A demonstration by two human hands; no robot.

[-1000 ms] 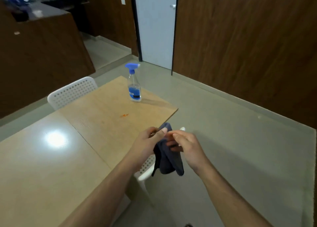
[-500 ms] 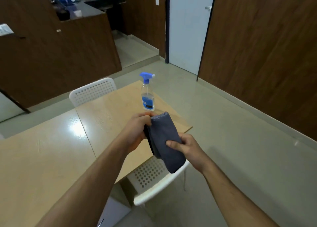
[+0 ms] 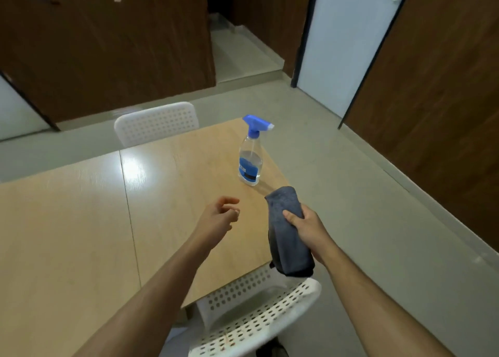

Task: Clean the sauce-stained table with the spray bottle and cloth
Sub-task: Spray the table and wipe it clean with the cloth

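Note:
My right hand [image 3: 306, 228] grips a folded dark blue-grey cloth [image 3: 286, 238], held over the table's near right corner. My left hand [image 3: 218, 217] hovers above the light wooden table [image 3: 175, 194] with loosely curled fingers and holds nothing. A clear spray bottle [image 3: 250, 158] with a blue trigger head and blue label stands upright near the table's far right corner, beyond both hands. The sauce stain is not visible; my left hand covers that area.
A white perforated chair [image 3: 259, 316] is tucked at the table's near side below my hands. Another white chair [image 3: 156, 123] stands at the far side. A second tabletop [image 3: 62, 235] adjoins on the left. Brown wooden walls and a pale door [image 3: 348, 40] lie behind.
My left hand has let go of the cloth and moved left over the table. The right hand alone now holds the cloth. The view has tilted down and closer to the table.

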